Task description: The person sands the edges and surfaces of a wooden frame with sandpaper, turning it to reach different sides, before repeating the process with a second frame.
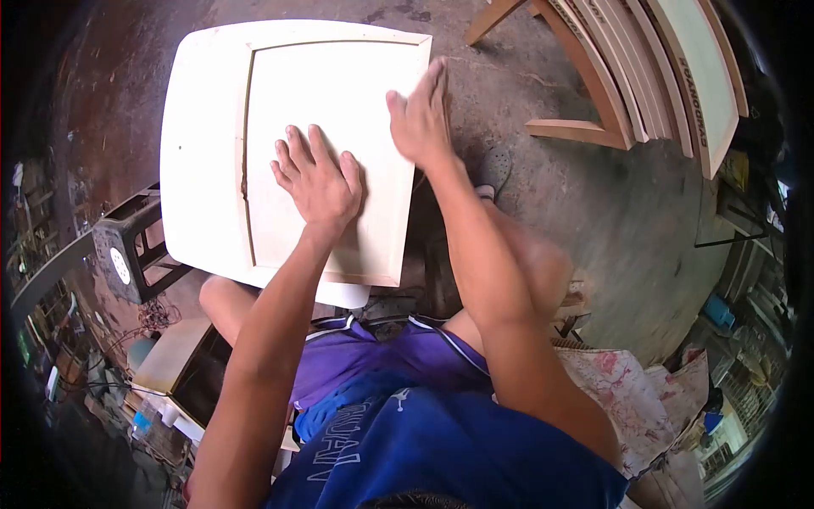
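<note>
A white panel with a thin pale wooden frame (365, 229) along its edges lies on a white plastic tabletop (203, 110). My left hand (318, 182) rests flat on the panel's lower middle, fingers spread. Along the frame's right side, my right hand (421, 123) is held edge-on, fingers stretched forward and thumb apart, slightly blurred. Its palm side faces the frame's edge and overlaps it in this view. A dark mark shows on the frame's left strip. Nothing is gripped in either hand.
Several similar wooden frames with printed lettering (695, 93) stand stacked at the upper right. Left of the table is a dark plastic stool (127, 250). A wooden box (182, 360) and cables lie at lower left, a floral cloth (606, 390) at lower right.
</note>
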A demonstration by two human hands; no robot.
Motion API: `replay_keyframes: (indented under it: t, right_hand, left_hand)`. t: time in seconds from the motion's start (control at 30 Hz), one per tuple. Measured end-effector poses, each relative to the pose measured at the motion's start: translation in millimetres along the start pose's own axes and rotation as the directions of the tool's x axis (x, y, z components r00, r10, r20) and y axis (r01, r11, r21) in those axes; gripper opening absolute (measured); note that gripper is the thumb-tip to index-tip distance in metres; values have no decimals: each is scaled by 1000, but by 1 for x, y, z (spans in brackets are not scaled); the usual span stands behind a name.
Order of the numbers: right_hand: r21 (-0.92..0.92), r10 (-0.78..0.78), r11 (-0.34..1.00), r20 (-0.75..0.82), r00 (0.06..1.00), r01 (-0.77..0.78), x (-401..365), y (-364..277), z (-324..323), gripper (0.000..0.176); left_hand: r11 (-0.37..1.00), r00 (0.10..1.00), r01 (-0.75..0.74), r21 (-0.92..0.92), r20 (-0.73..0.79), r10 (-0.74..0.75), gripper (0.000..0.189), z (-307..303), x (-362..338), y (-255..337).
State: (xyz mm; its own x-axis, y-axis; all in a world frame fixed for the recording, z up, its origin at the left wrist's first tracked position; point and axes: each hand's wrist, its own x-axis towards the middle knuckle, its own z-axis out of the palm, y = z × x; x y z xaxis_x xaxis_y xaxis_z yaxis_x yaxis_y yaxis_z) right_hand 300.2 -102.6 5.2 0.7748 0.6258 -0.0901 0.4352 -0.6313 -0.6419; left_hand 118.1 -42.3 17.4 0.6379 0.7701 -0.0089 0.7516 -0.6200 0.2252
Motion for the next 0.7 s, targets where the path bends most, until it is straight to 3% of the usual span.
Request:
replay_keyframes:
  t: [0.13, 0.2, 0.3, 0.37, 0.43, 0.5, 0.63, 0.7]
  right_hand:
    - [27, 13, 1000, -61, 998, -11, 40, -6, -7, 99]
    - [194, 7, 981, -41, 999, 1, 96, -6, -18, 96]
    - [171, -10, 985, -35, 999, 16, 104, -4, -19, 93]
    - [230, -53, 971, -77, 996, 69, 70, 8, -4, 90]
    - [295, 16, 956, -48, 999, -1, 21, 3, -1, 86]
    - [255, -4, 967, -42, 999, 15, -6, 4, 2, 81]
    - [385, 60, 923, -98, 993, -18, 8, 2, -7, 68]
    - [301, 14, 953, -159, 987, 35, 18, 14, -9, 66]
  left_hand:
    - [999, 1000, 1, 48, 1, -1, 70, -2, 1, 2]
    - [998, 1000, -2, 63, 1, 2, 71, 0, -1, 1]
    - [999, 1000, 1, 44, -2, -1, 72, 0, -1, 2]
    - [999, 1000, 11, 31, 3, -11, 72, -1, 1, 3]
    - [999, 1000, 22, 31, 12, -23, 73, -2, 0, 3]
    - [999, 1000, 18, 40, 25, -19, 73, -4, 1, 4]
    - [999, 1000, 9, 54, 20, -10, 73, -1, 0, 3]
    - [999, 1000, 7, 35, -17, -6, 72, -1, 0, 3]
